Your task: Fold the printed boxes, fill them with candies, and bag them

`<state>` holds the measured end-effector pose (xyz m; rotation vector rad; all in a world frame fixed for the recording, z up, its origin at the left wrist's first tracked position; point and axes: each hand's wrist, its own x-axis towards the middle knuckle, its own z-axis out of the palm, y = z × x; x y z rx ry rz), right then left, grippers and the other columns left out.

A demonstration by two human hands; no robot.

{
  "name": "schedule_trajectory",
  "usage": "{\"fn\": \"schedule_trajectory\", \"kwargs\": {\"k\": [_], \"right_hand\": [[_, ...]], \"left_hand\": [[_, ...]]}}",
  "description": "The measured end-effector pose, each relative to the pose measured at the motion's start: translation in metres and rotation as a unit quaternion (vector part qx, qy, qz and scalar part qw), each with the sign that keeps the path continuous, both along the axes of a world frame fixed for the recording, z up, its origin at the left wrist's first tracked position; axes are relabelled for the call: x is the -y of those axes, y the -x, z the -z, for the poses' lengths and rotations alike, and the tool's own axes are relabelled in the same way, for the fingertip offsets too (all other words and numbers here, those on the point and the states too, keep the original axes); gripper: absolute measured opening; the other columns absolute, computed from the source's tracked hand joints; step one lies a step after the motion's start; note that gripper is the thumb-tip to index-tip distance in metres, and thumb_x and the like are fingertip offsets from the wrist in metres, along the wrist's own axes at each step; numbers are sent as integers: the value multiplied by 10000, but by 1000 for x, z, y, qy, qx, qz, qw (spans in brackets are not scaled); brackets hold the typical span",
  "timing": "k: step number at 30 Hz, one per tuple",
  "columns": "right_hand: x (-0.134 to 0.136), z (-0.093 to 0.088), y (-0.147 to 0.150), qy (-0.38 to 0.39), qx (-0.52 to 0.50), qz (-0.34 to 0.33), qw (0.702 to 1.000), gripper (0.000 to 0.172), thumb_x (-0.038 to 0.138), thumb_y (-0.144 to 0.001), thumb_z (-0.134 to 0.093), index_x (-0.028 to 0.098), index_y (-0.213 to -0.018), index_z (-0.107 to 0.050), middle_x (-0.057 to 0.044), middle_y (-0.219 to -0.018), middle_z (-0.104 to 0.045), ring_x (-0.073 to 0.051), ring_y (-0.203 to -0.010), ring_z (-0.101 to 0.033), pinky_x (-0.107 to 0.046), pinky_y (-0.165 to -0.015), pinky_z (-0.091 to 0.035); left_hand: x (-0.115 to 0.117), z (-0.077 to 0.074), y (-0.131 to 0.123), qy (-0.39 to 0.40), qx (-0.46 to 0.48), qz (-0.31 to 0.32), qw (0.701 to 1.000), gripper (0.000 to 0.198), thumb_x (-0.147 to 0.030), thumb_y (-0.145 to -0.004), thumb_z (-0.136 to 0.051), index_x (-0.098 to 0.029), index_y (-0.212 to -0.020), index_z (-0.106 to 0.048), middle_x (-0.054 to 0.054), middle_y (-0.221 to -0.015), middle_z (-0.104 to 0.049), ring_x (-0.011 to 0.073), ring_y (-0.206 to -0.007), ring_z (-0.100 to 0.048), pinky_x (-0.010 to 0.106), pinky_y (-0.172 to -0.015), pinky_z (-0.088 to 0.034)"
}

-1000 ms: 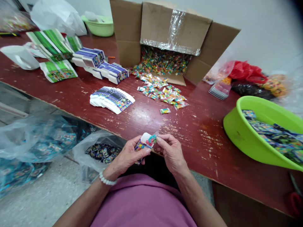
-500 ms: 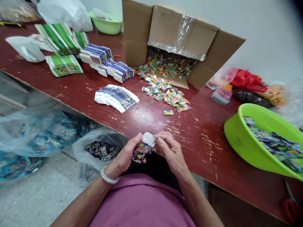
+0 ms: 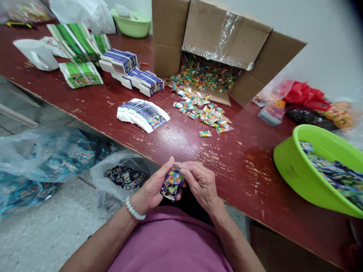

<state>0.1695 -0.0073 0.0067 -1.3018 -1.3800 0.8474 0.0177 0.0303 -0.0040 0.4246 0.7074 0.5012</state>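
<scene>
**Steadying a small printed carton between two working hands**

Holding the small printed carton (image 3: 171, 184) in my left hand (image 3: 154, 187), I'm gripping it from the side, thumb standing at its top end and fingertips showing beyond its far side. My right hand (image 3: 201, 179) is curling over that same end, thumb and forefinger pinching close to the flap; I can't tell whether the flap is tucked in. The carton is resting tilted between the hands, its patterned face turning up toward me.

For a neat finish, I'm judging that the left grip is wanting firmness without squeezing, since thin card is likely to be buckling under pressure. The right fingertips should be pressing evenly across the flap, corners included.

The red table (image 3: 227, 166) is presenting its near edge right by both hands, so knuckles are risking a knock there. Just left of the left hand, an open plastic bag (image 3: 99, 185) is gaping. Ahead of that hand, fanned cartons (image 3: 143, 113) are lying. I'm finding the most room ahead of the right hand, before a lone wrapped candy (image 3: 205, 133), and rightward toward a green basin (image 3: 286, 162), well apart.
</scene>
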Motion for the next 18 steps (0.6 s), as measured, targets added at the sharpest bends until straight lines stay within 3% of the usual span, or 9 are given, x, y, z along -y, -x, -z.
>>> {"fn": "schedule_trajectory", "kwargs": {"k": [3,6,10,13,18], "right_hand": [[-1,0,0,43,-11,-36,998,130,298,-868,-681,314,-917,-801,-38,-979,-778,-247,-928,-708,-412,-924,-516],[-4,3,1,115,-102,-22,988,77,303,-826,-724,251,-839,-778,-39,-953,-775,-214,-809,-708,-366,-780,-565],[-8,5,2,160,-195,-19,967,127,328,-787,-763,204,-777,-737,-42,-875,-770,-174,-699,-683,-310,-658,-564],[-9,1,0,145,-203,-33,968,140,346,-800,-758,211,-781,-728,-41,-896,-767,-176,-733,-686,-303,-674,-560],[-3,6,2,75,-90,-68,991,125,347,-887,-675,260,-895,-764,-45,-1014,-730,-203,-923,-671,-345,-849,-533]], "left_hand": [[-3,0,-3,14,4,-26,1000,497,-608,-902,-534,-154,-1049,-673,20,-651,-650,136,-433,-587,241,-374,-495],[-2,1,-5,-20,-26,-43,999,531,-598,-930,-489,-159,-1167,-673,27,-682,-663,133,-472,-596,223,-384,-496],[1,3,-5,-61,-65,-40,995,653,-675,-905,-457,-132,-1170,-706,54,-698,-683,138,-503,-594,219,-399,-493],[-1,3,-3,-75,-70,-38,994,658,-678,-889,-487,-136,-1184,-712,78,-782,-721,137,-513,-592,226,-408,-495],[-7,-4,0,-27,-41,-63,997,451,-468,-879,-606,-156,-1183,-722,76,-914,-732,133,-517,-600,233,-380,-487]]}}
